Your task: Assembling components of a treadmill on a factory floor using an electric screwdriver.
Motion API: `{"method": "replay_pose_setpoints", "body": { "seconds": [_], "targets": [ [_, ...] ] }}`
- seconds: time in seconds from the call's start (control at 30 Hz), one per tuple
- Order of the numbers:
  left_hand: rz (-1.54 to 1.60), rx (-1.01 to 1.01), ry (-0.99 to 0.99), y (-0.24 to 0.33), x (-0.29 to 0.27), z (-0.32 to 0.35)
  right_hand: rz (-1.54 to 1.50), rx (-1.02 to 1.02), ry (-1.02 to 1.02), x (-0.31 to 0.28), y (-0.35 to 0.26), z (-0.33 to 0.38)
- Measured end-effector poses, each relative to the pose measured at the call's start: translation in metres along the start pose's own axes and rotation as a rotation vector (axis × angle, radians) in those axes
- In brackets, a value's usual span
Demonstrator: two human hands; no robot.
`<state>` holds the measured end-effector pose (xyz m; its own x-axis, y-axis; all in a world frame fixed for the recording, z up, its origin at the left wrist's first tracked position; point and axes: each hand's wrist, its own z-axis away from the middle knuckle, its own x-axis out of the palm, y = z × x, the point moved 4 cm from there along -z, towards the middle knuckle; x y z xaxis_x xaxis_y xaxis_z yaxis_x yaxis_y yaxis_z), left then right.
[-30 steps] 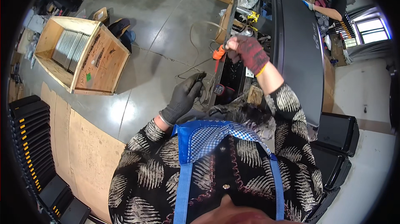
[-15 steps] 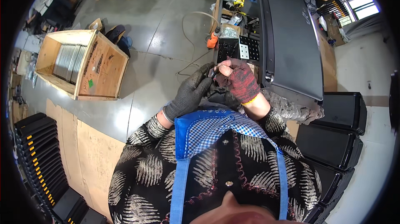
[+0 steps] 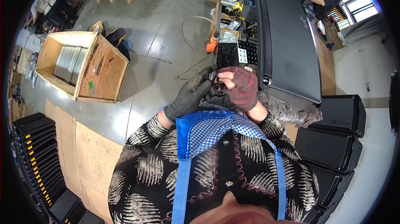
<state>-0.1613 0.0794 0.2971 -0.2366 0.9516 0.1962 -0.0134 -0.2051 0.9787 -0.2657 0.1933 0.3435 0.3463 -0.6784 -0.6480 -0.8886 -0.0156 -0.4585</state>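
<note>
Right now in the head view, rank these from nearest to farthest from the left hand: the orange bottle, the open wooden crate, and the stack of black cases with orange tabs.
1. Orange bottle: just above the left hand, beside the black parts tray.
2. Wooden crate: out to the left on the concrete floor, open, with grey panels inside.
3. Stack of black cases with orange tabs: farthest, at the lower left edge.

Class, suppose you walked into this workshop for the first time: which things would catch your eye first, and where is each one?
Two gloved hands meet in the middle: the left hand in a dark grey glove and the right hand in a red one pinch a small dark part between them. Just right of them lies a big black panel, running toward the top. Far left on the grey floor stands an open wooden crate holding metal sheets.
</note>
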Motion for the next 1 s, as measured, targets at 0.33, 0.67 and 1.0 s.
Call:
{"method": "replay_pose_setpoints", "body": {
  "seconds": [0.33, 0.67, 1.0],
  "targets": [
    [0.051, 0.082, -0.064, -0.002, -0.002, -0.002, -0.781, 0.744, -0.004, 0.015, 0.017, -0.003],
    [0.189, 0.052, -0.068, -0.004, -0.003, -0.012, -0.532, 0.542, -0.105, 0.019, 0.011, -0.012],
    [1.032, -0.138, -0.419, -0.002, -0.002, -0.007, 0.009, -0.236, -0.126, 0.022, 0.002, -0.014]
  ]
}}
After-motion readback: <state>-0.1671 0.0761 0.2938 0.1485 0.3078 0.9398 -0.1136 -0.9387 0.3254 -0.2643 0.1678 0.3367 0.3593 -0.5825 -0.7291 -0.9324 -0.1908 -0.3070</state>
